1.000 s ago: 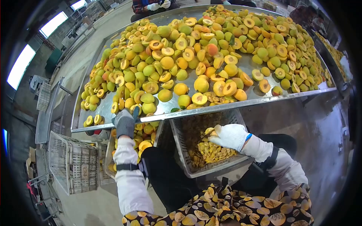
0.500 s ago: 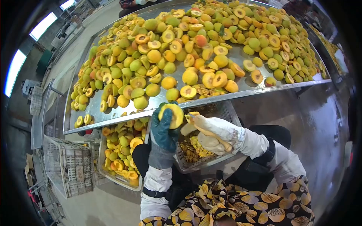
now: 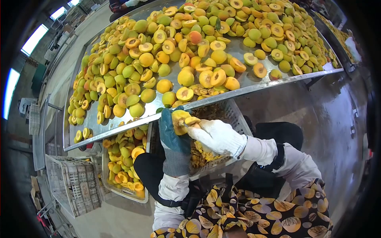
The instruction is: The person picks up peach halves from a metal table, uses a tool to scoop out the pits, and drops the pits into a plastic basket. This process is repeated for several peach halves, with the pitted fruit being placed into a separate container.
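My left hand (image 3: 172,137), in a teal rubber-coated glove with a grey cuff, grips a halved yellow peach (image 3: 180,119) just below the table's near edge. The fingers of my right hand (image 3: 218,137), in a white knit glove, are closed and pressed against the peach's cut side. Whatever they hold is mostly hidden; a bit of yellow-brown flesh shows at the fingertips. Beneath both hands stands a grey plastic crate (image 3: 238,119) containing brown and yellow scraps.
A metal table (image 3: 278,81) bears heaped peaches, many halved. Left of my knee, a pale crate (image 3: 131,194) holds peach halves. Slatted crates (image 3: 75,186) stand farther left. Another person's sleeve (image 3: 115,6) shows beyond the table. My knees flank the scrap crate.
My right hand has moved left from beside the peach onto its cut face. The peach has turned in my left hand. The whole view has shifted slightly.
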The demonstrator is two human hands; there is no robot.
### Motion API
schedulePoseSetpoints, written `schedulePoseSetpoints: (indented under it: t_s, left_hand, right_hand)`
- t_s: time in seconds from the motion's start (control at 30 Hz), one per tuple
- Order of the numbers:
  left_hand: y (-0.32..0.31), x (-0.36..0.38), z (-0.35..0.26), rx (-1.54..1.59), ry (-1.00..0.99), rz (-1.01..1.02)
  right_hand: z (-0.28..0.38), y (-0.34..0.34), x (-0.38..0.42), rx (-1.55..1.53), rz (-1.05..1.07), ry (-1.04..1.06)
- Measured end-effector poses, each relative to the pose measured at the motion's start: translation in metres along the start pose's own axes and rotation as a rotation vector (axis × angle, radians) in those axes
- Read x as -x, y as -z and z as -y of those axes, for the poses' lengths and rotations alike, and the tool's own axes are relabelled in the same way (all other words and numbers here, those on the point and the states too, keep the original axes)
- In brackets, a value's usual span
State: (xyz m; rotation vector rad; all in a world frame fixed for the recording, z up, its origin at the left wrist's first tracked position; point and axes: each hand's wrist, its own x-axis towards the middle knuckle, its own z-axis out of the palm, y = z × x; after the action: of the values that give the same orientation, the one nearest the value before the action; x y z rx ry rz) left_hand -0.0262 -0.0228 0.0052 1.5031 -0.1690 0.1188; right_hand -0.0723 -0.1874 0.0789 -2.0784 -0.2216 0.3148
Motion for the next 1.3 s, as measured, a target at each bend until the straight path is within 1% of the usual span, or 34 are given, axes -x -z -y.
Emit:
schedulePoseSetpoints:
  t_s: [0.03,0.07,0.1,0.17,0.27,0.37,0.4,0.5,0.53,0.63,0.73,0.83,0.87,0.97,1.0,1.03,1.1,1.2,1.3]
  left_hand:
    - [-0.003,0.003,-0.005,-0.251,-0.126,0.04]
    - [-0.011,0.007,-0.011,-0.125,-0.08,-0.013]
    - [-0.021,0.009,-0.023,0.005,-0.041,-0.071]
    - [-0.032,0.014,-0.053,-0.171,-0.045,-0.108]
    - [-0.03,0.007,-0.038,0.217,0.008,-0.163]
    - [-0.039,0.01,-0.053,0.232,0.005,-0.219]
    - [-0.042,0.014,-0.07,-0.198,-0.067,-0.264]
    - [-0.037,0.013,-0.061,-0.025,-0.082,-0.228]
    - [-0.037,0.014,-0.058,-0.003,-0.12,-0.22]
    - [-0.036,0.013,-0.053,-0.02,-0.127,-0.219]
    - [-0.029,0.006,-0.05,0.154,-0.009,-0.116]
    - [-0.031,-0.001,-0.048,0.729,0.198,-0.184]
    - [-0.028,-0.006,-0.044,0.817,0.163,-0.156]
    - [-0.043,-0.006,-0.038,0.83,0.084,-0.206]
    - [-0.042,-0.003,-0.037,0.579,0.049,-0.148]
    - [-0.037,-0.001,-0.037,0.326,0.014,-0.094]
    - [-0.028,0.0,-0.061,0.14,0.068,0.033]
    - [-0.012,0.0,-0.062,0.364,0.305,0.085]
    - [-0.008,-0.007,-0.053,0.669,0.323,-0.116]
  right_hand:
    - [0.0,-0.004,0.001,0.096,-0.067,0.038]
    - [0.005,-0.003,0.002,0.132,-0.114,0.003]
    - [0.006,-0.004,0.002,0.158,-0.119,0.024]
    - [0.006,-0.003,-0.001,0.209,-0.13,0.068]
    - [0.0,-0.005,-0.01,0.23,-0.089,0.062]
    - [0.002,-0.006,-0.012,0.192,-0.07,0.19]
    - [-0.006,-0.008,-0.014,0.226,-0.057,0.295]
    - [0.008,-0.001,-0.021,-0.099,0.067,0.14]
    - [0.014,0.011,-0.02,-0.355,0.355,-0.213]
    - [0.008,0.011,-0.016,-0.059,0.195,0.13]
    - [-0.019,-0.001,-0.022,0.296,-0.049,0.524]
    - [0.002,0.008,-0.009,0.225,-0.033,0.313]
    - [0.005,0.005,-0.016,0.004,0.003,-0.027]
    - [0.012,0.011,-0.016,0.046,-0.126,-0.126]
    - [0.019,0.019,-0.017,-0.025,-0.171,-0.109]
    - [0.03,0.038,-0.016,-0.128,-0.003,-0.255]
    - [0.014,0.032,-0.019,-0.086,-0.17,-0.106]
    - [0.02,0.04,-0.011,-0.557,0.032,-0.2]
    - [0.019,0.04,-0.004,-0.706,0.329,-0.18]
